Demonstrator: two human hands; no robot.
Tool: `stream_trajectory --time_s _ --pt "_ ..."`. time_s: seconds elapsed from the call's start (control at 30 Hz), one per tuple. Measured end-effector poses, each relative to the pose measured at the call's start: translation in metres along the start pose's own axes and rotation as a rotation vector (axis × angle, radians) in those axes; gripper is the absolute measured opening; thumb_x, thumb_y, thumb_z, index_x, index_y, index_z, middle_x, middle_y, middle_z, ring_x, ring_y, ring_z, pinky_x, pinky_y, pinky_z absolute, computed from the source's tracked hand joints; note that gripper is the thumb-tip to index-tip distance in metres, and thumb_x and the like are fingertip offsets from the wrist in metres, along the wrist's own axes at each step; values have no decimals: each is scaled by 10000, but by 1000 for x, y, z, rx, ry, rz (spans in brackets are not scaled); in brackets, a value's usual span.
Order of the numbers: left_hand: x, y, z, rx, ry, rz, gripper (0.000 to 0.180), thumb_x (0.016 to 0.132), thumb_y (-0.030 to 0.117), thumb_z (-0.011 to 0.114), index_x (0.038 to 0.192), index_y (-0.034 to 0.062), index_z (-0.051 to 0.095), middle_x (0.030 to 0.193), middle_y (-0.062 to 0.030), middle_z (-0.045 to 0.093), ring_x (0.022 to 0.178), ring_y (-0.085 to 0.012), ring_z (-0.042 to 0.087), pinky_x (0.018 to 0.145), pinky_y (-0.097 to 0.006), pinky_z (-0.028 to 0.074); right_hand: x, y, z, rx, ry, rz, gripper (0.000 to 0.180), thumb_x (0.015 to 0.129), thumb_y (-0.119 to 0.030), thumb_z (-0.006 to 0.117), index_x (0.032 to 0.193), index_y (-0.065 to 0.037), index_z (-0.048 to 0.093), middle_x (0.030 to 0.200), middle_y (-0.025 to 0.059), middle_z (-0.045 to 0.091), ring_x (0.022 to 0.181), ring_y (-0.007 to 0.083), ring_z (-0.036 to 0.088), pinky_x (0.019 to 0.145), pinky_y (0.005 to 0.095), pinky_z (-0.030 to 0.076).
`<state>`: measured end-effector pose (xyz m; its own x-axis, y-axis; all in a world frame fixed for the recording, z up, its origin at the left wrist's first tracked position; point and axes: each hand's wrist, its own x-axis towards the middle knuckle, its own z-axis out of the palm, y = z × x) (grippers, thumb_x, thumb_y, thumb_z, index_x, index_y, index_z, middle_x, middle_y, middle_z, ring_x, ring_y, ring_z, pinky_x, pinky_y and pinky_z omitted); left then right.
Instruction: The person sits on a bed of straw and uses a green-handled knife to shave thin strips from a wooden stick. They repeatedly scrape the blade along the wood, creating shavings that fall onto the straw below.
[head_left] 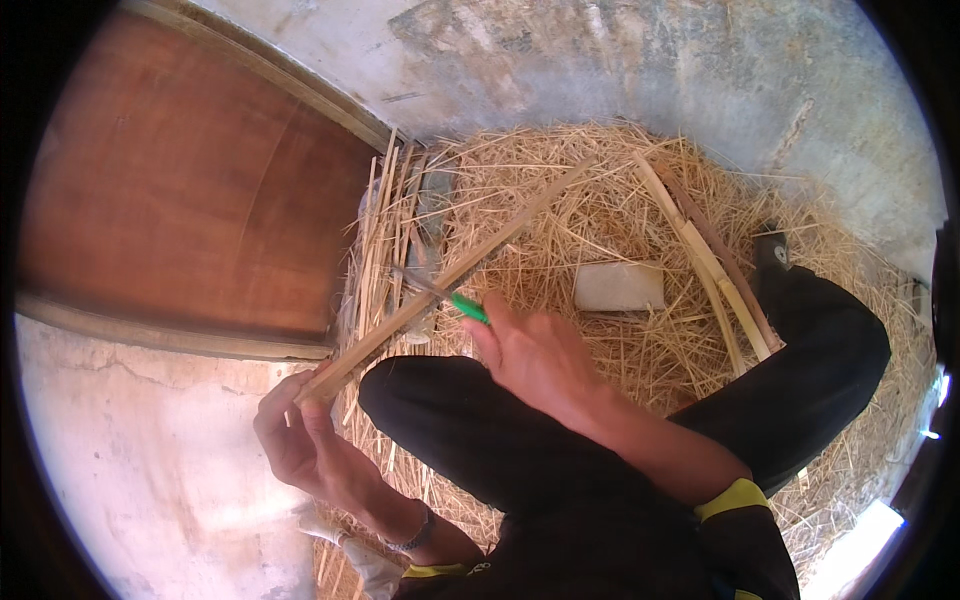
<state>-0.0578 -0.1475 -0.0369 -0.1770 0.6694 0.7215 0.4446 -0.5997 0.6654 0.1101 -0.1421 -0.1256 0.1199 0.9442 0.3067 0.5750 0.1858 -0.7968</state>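
A long split bamboo strip (470,258) slants from the lower left up toward the far middle. Its near end is gripped by my left hand (308,430), thumb on top and fingers curled under. My right hand (535,355) is closed round the green handle of a knife (470,307). The knife's thin blade lies across the strip, a little past my left knee, and its tip reaches over the strip's left side. Part of the green handle is hidden in my right fist.
Bamboo shavings (530,170) cover the floor. A pale rectangular block (620,287) lies ahead, with longer bamboo pieces (720,270) leaning by my right leg. Thin strips (380,230) are heaped by the brown wooden door (200,180). A stained wall (640,70) stands behind.
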Motion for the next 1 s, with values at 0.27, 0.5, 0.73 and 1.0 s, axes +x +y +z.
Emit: stream_trajectory --time_s 0.27,0.5,0.73,1.0 --pt "-3 -3 -6 -10 -36 44 200 884 143 613 979 -28 571 943 -149 598 883 -262 623 759 -343 536 -2 10 3 -82 17 14 256 918 -266 544 850 -22 501 527 181 546 472 375 574 428 471 448" --pt "-4 29 -19 66 82 280 286 914 268 560 943 -16 536 833 -148 576 781 -239 576 683 -345 504 -27 -33 -40 -85 -11 -25 313 935 -329 508 847 -29 521 502 132 553 437 301 585 383 402 443" --pt "-25 42 -5 -90 -105 239 297 868 248 615 928 -31 530 837 -186 547 736 -279 593 613 -344 526 -58 -34 -49 78 -71 77 248 909 -251 563 853 -19 495 579 168 563 515 361 581 454 456 441" --pt "-25 23 -1 -103 -82 156 268 849 196 624 937 -48 556 861 -180 541 811 -266 581 691 -400 583 -27 26 -28 -160 -8 104 252 917 -262 547 882 -16 499 544 182 542 503 385 567 454 480 434"
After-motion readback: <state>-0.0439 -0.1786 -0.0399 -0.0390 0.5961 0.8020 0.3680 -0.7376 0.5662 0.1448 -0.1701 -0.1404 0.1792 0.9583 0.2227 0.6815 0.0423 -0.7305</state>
